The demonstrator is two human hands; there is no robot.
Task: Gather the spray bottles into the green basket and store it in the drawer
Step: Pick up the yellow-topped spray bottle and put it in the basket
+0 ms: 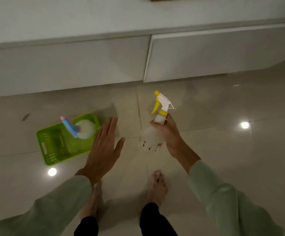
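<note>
A clear spray bottle (157,126) with a yellow trigger is gripped at the neck and shoulder by the right hand (170,135), upright above the floor. The left hand (104,147) is spread flat and empty, just right of the green basket (53,149), where a blue-topped bottle (80,127) already lies. The held bottle appears nearly empty through the blur, so light, rigid, somewhat slippery handling is expected.

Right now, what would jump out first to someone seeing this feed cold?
The bright green basket on the floor at left, with a blue-headed spray bottle standing in it. Then the yellow-trigger spray bottle held up by the right hand at centre, while the left hand hangs open beside the basket.
</note>
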